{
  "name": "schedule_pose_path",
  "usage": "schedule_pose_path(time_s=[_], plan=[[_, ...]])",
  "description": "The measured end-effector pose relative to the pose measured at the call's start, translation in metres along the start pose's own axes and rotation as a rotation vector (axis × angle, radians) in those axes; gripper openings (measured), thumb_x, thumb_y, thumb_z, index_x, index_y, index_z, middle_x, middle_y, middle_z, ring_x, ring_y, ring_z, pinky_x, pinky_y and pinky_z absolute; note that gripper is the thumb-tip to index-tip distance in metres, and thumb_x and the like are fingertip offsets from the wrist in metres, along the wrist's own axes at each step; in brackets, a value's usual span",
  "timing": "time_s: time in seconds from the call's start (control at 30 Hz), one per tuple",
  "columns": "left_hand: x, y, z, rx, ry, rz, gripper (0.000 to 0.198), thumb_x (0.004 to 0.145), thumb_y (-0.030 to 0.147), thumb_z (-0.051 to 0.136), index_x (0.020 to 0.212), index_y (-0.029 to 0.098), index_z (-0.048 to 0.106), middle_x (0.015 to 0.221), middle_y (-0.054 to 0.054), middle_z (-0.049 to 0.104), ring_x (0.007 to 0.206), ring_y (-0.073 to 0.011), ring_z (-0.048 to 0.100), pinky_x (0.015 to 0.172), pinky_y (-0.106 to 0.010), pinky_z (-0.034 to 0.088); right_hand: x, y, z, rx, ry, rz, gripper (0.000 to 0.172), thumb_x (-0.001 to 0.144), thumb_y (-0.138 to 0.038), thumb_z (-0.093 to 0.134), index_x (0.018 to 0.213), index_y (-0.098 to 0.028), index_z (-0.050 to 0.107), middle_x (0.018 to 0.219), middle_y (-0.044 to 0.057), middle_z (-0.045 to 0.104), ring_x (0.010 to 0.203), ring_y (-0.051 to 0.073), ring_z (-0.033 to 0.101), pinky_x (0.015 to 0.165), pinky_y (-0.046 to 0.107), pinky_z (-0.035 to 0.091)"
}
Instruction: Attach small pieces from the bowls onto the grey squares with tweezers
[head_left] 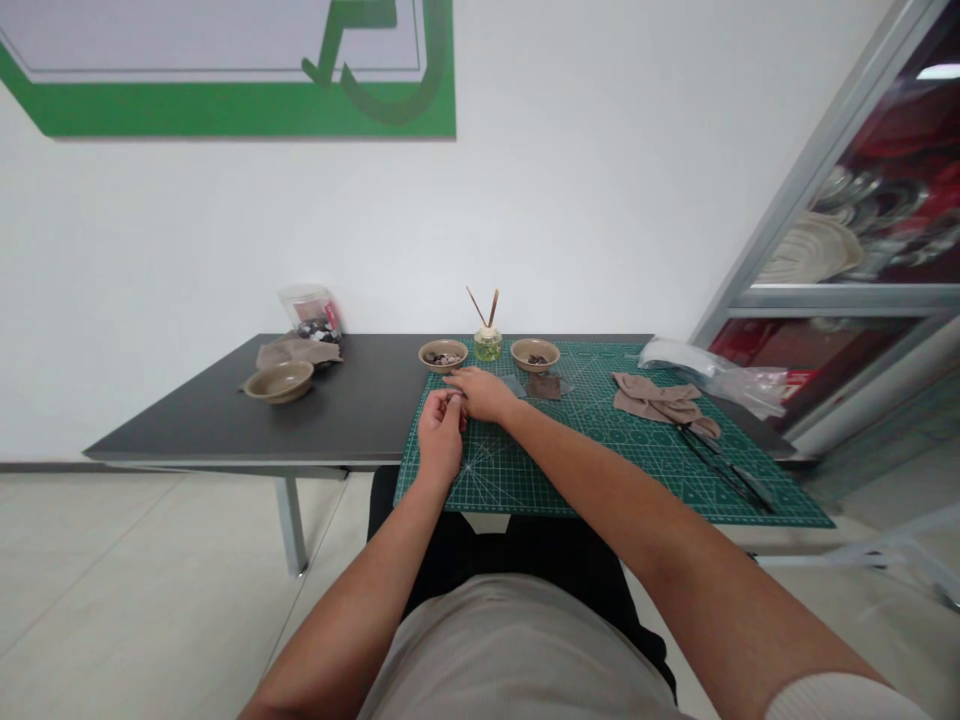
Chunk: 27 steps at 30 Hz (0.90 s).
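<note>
Head camera, and we're working in tight: our two hands meet over the upper left of the green cutting mat (487,485). Trouble, as we judge it, could start with the near bowl (442,370), at 12 o'clock from our fingers and just beside them; a careless knuckle could catch its rim and spill the small dark pieces (444,357) it holds. A slack pinch is another risk: anything tiny between the fingertips could slip and roll across the mat. Watch the glass bottle (487,346) at 1 o'clock too, its sticks poking up; a swing of our right forearm could topple it. Over at 2 o'clock, the second bowl (535,369) carries more dark pieces, and at 3 o'clock a flat brown square (544,387) lies near our wrist, where a dragging arm could shift it.

Now the grip! Our left hand (441,422) is curled up, thumb drawn to the forefinger; whether a piece sits in that pinch, we can't tell. Our right hand (484,393) comes across from 4 o'clock, palm down, fingers partly bent and meeting the left fingertips; its hold is hidden, so whether it's grasping or released, we can't say.
</note>
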<state>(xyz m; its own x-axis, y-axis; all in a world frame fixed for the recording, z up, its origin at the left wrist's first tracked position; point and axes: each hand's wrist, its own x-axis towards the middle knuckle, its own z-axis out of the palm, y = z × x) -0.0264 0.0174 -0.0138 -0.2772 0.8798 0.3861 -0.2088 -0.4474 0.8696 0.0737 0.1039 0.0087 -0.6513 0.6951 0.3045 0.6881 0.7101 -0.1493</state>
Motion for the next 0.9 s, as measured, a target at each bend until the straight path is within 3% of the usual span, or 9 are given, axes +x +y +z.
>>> schedule_pose_path(time_s=[0.07,0.17,0.23,0.3,0.37,0.43,0.67,0.9], plan=[[-0.001,0.000,0.001,0.005,0.004,-0.026,0.019,0.083,0.031,0.060,0.095,0.020,0.050,0.055,0.009,0.047,0.044,-0.0074,0.042,0.044,-0.019,0.034,-0.004,0.003,-0.017,-0.045,0.142,0.075,0.034,0.095,-0.031,0.040,0.115,-0.017,0.064,0.112,0.012,0.067,0.109,0.026,0.055,0.096,0.037,0.040],[-0.003,0.000,0.003,0.017,-0.019,-0.059,0.022,0.082,0.032,0.062,0.093,0.021,0.047,0.053,0.009,0.048,0.043,-0.0082,0.045,0.044,-0.019,0.036,-0.003,0.025,-0.045,-0.067,0.376,0.280,0.036,0.096,-0.036,0.036,0.099,-0.015,0.065,0.096,0.014,0.067,0.100,0.027,0.056,0.090,0.039,0.042],[-0.004,0.001,0.004,0.024,-0.031,-0.063,0.023,0.080,0.031,0.065,0.091,0.020,0.048,0.055,0.009,0.048,0.044,-0.0084,0.047,0.045,-0.020,0.038,0.006,0.050,-0.061,-0.019,0.515,0.403,0.031,0.092,-0.037,0.044,0.105,-0.015,0.060,0.100,0.013,0.064,0.098,0.027,0.056,0.088,0.039,0.043],[-0.004,0.002,0.004,0.031,-0.032,-0.054,0.027,0.076,0.029,0.069,0.093,0.020,0.049,0.056,0.009,0.046,0.046,-0.0076,0.046,0.047,-0.020,0.039,0.018,0.076,-0.073,0.053,0.612,0.552,0.041,0.086,-0.039,0.056,0.116,-0.012,0.054,0.114,0.017,0.059,0.102,0.027,0.056,0.089,0.039,0.043],[-0.004,0.004,0.004,0.044,-0.038,-0.044,0.029,0.074,0.026,0.071,0.095,0.019,0.052,0.058,0.009,0.045,0.047,-0.0067,0.045,0.048,-0.019,0.038,0.031,0.098,-0.081,0.137,0.607,0.699,0.062,0.078,-0.044,0.066,0.125,-0.007,0.048,0.124,0.023,0.053,0.108,0.030,0.056,0.093,0.040,0.043],[-0.004,0.005,0.003,0.058,-0.046,-0.044,0.027,0.075,0.026,0.070,0.096,0.019,0.054,0.059,0.009,0.043,0.049,-0.0066,0.044,0.049,-0.019,0.038,0.042,0.114,-0.083,0.185,0.571,0.728,0.067,0.080,-0.045,0.065,0.130,-0.005,0.045,0.129,0.024,0.052,0.116,0.030,0.053,0.098,0.039,0.040],[-0.005,0.007,0.002,0.122,-0.086,-0.085,0.023,0.079,0.030,0.067,0.096,0.018,0.057,0.061,0.007,0.043,0.053,-0.0077,0.044,0.054,-0.022,0.038,0.067,0.130,-0.075,0.304,0.360,0.709,0.047,0.088,-0.035,0.056,0.128,-0.009,0.054,0.123,0.017,0.062,0.114,0.024,0.058,0.099,0.035,0.041],[-0.006,0.009,0.002,0.157,-0.131,-0.137,0.024,0.078,0.032,0.067,0.095,0.018,0.061,0.068,0.005,0.046,0.058,-0.0078,0.043,0.058,-0.022,0.036,0.083,0.129,-0.064,0.379,0.314,0.636,0.034,0.084,-0.021,0.055,0.116,-0.012,0.065,0.106,0.012,0.071,0.098,0.021,0.066,0.093,0.033,0.046]])
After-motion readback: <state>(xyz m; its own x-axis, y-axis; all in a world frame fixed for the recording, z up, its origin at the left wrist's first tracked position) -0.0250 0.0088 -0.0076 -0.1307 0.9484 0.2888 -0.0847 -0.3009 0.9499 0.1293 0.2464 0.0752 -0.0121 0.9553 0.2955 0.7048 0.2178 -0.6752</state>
